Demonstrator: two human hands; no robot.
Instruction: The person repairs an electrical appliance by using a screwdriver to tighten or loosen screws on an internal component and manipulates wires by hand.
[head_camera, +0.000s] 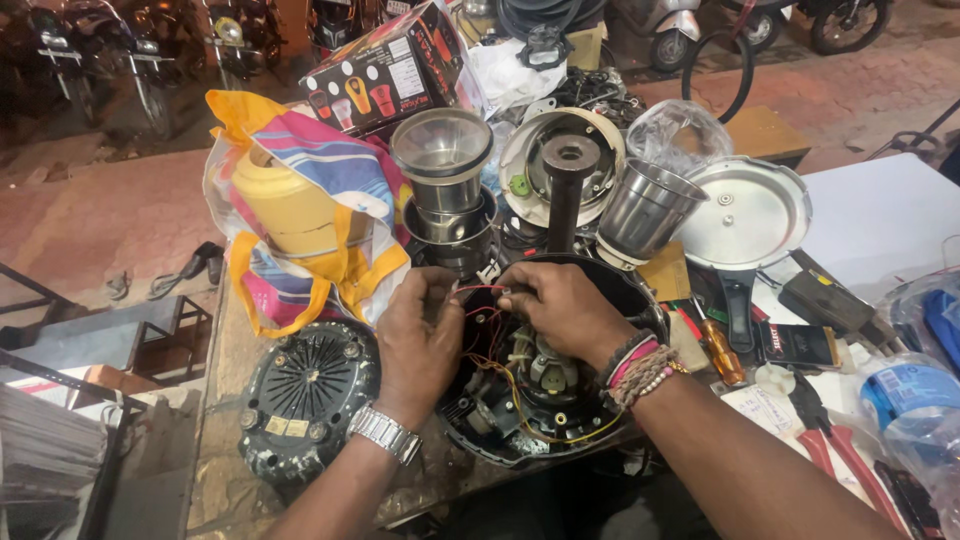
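Hands (420, 340) amid wires (480, 300), steel jars (645, 210)

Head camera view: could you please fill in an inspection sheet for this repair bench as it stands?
Surface: worn workbench, crowded; white sheet at the right.
Job's things: opened appliance base with motor and wiring exposed, upright shaft behind it.
Clutter: round black bottom cover, steel jars, steel cup, pan lid, striped bag, printed box, screwdriver, red-handled pliers.
Grippers: left hand and right hand both pinch wires inside the base.
Cables: red wires at the fingers, yellow wire looping over the motor.
Surroundings: brick paving, parked motorcycles behind.
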